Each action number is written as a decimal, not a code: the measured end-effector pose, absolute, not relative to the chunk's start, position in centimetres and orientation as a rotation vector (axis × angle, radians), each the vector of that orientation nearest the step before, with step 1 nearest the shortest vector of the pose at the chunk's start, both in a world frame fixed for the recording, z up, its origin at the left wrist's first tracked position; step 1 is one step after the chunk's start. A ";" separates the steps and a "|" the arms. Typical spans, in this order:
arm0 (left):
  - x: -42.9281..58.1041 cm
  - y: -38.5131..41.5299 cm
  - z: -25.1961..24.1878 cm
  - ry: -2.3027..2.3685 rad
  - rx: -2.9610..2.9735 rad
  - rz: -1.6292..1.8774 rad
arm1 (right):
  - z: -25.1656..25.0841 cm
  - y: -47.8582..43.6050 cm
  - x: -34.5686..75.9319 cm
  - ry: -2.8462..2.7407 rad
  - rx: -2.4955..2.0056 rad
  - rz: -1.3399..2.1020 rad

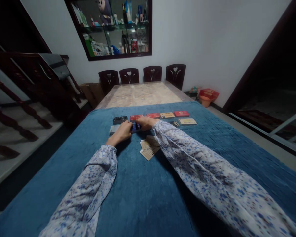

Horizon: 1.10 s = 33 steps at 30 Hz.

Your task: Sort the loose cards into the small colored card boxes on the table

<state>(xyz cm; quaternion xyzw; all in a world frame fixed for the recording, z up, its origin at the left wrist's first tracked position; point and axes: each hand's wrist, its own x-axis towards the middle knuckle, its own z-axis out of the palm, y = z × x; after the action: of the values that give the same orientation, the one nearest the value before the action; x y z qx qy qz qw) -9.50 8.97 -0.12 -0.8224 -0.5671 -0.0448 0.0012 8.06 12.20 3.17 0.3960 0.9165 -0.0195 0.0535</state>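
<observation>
Both my hands are at a dark blue stack of cards (136,128) lying on the blue cloth (138,191). My left hand (122,133) has its fingers curled against the stack's left side. From the right, my right hand (147,122) closes on the same stack and hides part of it. Partly under my left hand lies a pale grey stack of cards (113,129). Behind are a black stack (120,119), a red stack (136,117), a second red stack (153,115) and an orange stack (167,115). Loose tan cards (149,147) lie fanned near my right forearm.
A bright red stack (182,113), a cream stack (187,121) and a dark patterned card (175,124) lie at the right. Beyond the cloth, bare marbled tabletop (140,93) extends toward several dark chairs (153,73). A wooden railing (19,108) stands at the left.
</observation>
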 end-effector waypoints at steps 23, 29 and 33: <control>-9.5 8.8 0.5 -1.771 -2.557 -0.066 | 3.7 12.0 8.0 2.809 1.192 -0.077; -9.5 8.8 0.5 -1.759 -2.540 -0.102 | 4.5 11.7 8.2 2.760 1.190 -0.033; -9.1 8.5 0.8 -1.733 -2.550 -0.203 | 4.9 12.2 8.9 2.760 1.211 -0.013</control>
<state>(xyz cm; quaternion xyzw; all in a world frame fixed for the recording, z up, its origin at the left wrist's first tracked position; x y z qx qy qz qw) -9.13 8.53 0.79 -0.8250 -0.5607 -0.0656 0.0258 8.86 12.16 4.93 0.4009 0.9139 -0.0044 0.0639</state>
